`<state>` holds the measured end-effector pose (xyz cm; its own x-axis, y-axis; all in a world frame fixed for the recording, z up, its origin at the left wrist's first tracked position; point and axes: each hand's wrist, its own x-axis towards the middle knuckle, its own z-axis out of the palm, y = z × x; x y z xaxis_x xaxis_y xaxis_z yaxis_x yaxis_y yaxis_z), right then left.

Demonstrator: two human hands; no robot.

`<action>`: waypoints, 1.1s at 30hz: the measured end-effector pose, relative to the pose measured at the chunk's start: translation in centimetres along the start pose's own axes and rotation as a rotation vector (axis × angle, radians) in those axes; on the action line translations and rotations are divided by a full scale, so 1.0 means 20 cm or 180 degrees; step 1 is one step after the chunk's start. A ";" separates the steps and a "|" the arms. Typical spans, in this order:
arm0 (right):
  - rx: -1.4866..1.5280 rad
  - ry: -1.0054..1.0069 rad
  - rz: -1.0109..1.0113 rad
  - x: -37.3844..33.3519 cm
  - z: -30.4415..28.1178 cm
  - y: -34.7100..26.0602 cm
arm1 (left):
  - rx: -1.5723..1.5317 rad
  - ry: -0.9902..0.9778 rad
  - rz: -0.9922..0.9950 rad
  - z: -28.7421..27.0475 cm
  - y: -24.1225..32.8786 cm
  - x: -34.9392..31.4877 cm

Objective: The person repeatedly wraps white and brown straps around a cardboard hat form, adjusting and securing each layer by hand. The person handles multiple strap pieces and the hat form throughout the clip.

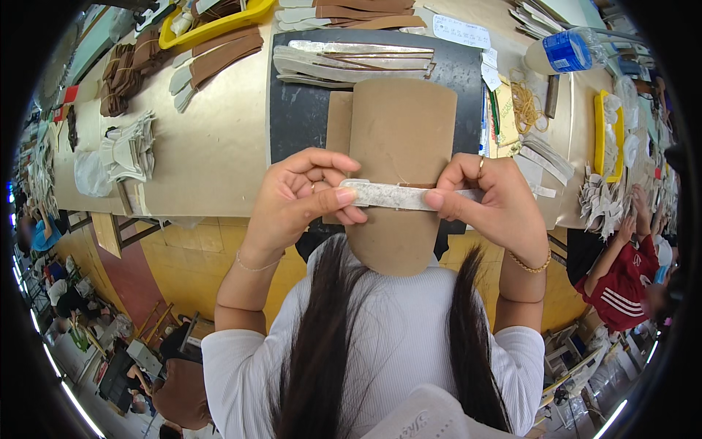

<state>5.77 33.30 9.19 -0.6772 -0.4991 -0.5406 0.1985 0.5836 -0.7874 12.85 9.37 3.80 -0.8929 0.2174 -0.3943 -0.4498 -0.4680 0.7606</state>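
Observation:
A narrow whitish strip (391,196) with a mottled surface is stretched crosswise between my hands. My left hand (296,190) pinches its left end between thumb and fingers. Near the other end, my right hand (501,201) grips it with the thumb on top and the fingers curled. Directly behind the strip stands a tan, round-ended panel (404,132), long and smooth, reaching from the bench edge toward my chest. A thin brown edge shows just above the strip. Another tan piece (338,121) sits partly behind the panel on the left.
A dark mat (303,117) on the bench bears a stack of pale strips (351,62). Brown strip bundles (227,55) and a yellow tray (219,25) lie to the left. A bottle (559,53) and rubber bands (528,106) are at right. A person in red (621,282) works there.

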 end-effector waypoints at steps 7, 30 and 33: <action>-0.0384 0.0043 -0.0328 -0.03 0.00 -0.07 | 0.0062 0.0026 0.0070 0.00 0.01 -0.02; -0.0421 0.0460 -0.0454 -0.02 0.04 -0.02 | -0.0164 -0.0055 0.0077 -0.02 -0.05 0.03; -0.0319 0.0528 -0.0470 -0.02 0.06 -0.01 | -0.0181 -0.0025 0.0061 -0.01 -0.05 0.03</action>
<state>6.73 32.59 9.28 -0.8024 -0.4765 -0.3594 0.0231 0.5769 -0.8165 12.75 9.68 2.70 -0.9016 0.2146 -0.3756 -0.4309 -0.5202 0.7373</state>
